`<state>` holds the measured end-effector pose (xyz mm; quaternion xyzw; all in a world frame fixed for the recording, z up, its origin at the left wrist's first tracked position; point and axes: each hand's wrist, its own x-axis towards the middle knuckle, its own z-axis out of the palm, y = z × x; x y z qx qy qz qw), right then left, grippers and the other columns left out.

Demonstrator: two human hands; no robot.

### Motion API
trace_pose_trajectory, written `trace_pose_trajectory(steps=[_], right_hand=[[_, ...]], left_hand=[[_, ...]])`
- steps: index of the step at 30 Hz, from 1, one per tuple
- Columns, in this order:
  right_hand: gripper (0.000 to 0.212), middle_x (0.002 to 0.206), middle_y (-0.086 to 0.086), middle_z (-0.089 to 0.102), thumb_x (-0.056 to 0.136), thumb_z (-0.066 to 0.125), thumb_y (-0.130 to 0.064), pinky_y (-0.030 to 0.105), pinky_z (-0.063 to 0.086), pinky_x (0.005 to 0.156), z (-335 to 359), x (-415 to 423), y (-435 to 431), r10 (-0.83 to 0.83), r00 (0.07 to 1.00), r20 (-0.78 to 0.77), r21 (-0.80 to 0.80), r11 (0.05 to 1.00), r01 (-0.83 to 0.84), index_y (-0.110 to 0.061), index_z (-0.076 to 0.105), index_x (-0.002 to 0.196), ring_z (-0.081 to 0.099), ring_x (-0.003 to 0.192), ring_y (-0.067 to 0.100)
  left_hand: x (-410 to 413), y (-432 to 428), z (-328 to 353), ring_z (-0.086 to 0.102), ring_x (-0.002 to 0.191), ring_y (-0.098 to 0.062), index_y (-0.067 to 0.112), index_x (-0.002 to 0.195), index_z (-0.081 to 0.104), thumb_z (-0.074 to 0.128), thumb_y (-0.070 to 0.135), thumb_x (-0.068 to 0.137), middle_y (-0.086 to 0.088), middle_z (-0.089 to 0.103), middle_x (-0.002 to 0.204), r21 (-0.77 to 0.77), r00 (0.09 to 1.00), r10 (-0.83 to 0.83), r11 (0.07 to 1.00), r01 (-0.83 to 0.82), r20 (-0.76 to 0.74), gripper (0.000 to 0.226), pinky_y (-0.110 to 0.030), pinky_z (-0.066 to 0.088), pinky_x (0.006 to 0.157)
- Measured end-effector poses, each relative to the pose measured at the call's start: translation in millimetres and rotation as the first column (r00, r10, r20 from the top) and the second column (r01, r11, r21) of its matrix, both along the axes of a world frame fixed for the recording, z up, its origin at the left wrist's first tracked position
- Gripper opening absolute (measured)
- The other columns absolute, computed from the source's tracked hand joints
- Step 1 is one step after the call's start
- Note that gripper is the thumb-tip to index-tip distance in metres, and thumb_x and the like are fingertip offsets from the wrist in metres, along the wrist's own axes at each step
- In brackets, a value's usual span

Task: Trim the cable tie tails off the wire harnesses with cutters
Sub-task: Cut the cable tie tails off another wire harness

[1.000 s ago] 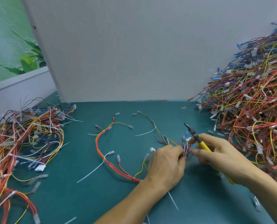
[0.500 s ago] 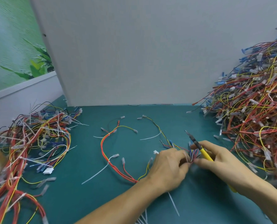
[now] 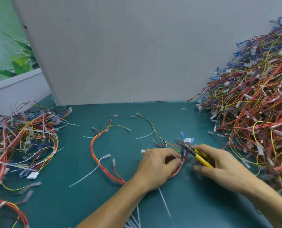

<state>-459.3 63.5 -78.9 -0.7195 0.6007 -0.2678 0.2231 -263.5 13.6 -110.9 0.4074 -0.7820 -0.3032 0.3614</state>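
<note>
Nearest, below the harness in hand, severed cable tie tails (image 3: 164,203) are noted loose on the green mat (image 3: 71,208), evidence of cuts completed. The harness (image 3: 91,143) is pinched at its near right bend by the curled fingers of the left hand (image 3: 156,168), with a white tail (image 3: 171,153) rising beside the thumb. The yellow-handled cutters (image 3: 193,152) are gripped in the right hand (image 3: 219,165), just right of the harness, with the blades not on that tail. A long tail (image 3: 84,176) on the harness is judged untrimmed. A small pile (image 3: 21,137) lies left of the harness and a far larger heap (image 3: 252,112) right of it. Which is finished cannot be determined. The right fingertips are blurred, and the tie under the left fingers is hidden.
</note>
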Motion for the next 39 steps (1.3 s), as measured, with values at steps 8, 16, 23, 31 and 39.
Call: trace_pose_trajectory(steps=[8, 16, 23, 31, 39], right_hand=[[0.013, 0.072, -0.008, 0.057, 0.085, 0.070, -0.032, 0.027, 0.042, 0.067, 2, -13, -2, -0.020, 0.971, -0.236, -0.185, 0.982, -0.025, -0.029, 0.064, 0.096, 0.051, 0.068, 0.008], [0.020, 0.074, -0.011, 0.059, 0.079, 0.064, -0.015, 0.035, 0.050, 0.068, 19, -26, 0, -0.027, 0.909, -0.416, -0.117, 0.993, -0.024, -0.028, 0.068, 0.093, 0.058, 0.070, 0.014], [0.027, 0.081, -0.013, 0.050, 0.081, 0.056, -0.025, 0.031, 0.047, 0.074, 16, -29, -2, 0.040, 0.811, -0.584, -0.017, 0.998, -0.061, -0.034, 0.065, 0.106, 0.047, 0.077, 0.011], [0.024, 0.094, -0.009, 0.056, 0.086, 0.058, -0.030, 0.034, 0.048, 0.079, 12, -23, -2, -0.003, 0.826, -0.563, -0.040, 0.999, -0.025, -0.032, 0.064, 0.110, 0.058, 0.093, 0.017], [0.021, 0.084, -0.016, 0.059, 0.094, 0.046, -0.054, 0.031, 0.046, 0.067, 11, -29, -3, -0.090, 0.789, -0.608, -0.072, 0.996, 0.059, -0.037, 0.058, 0.098, 0.056, 0.087, 0.006]], left_hand=[[0, 0, 0, 0.049, 0.051, -0.001, 0.022, 0.073, 0.070, 0.069, 0.019, 0.080, 0.021, 0.059, 0.054, 0.047, 0.999, 0.032, 0.998, -0.030, -0.043, 0.008, -0.008, 0.034, 0.053], [-1, -1, 2, 0.054, 0.056, -0.008, 0.029, 0.073, 0.061, 0.061, 0.014, 0.086, 0.016, 0.061, 0.056, 0.111, 1.000, 0.002, 0.994, 0.000, -0.021, 0.020, -0.031, 0.052, 0.066], [-4, 1, 1, 0.061, 0.065, -0.008, 0.031, 0.075, 0.056, 0.061, 0.022, 0.084, 0.015, 0.069, 0.071, 0.104, 1.000, 0.018, 0.994, -0.020, 0.026, 0.013, -0.037, 0.054, 0.073], [-9, 3, -3, 0.060, 0.066, -0.001, 0.034, 0.086, 0.048, 0.063, 0.027, 0.083, 0.015, 0.068, 0.078, 0.051, 0.993, 0.074, 0.996, -0.079, 0.089, 0.016, -0.027, 0.051, 0.069], [-3, 0, -1, 0.067, 0.066, -0.012, 0.027, 0.071, 0.052, 0.060, 0.004, 0.082, 0.005, 0.070, 0.074, 0.148, 0.996, 0.088, 0.985, -0.087, -0.001, 0.026, -0.035, 0.055, 0.067]])
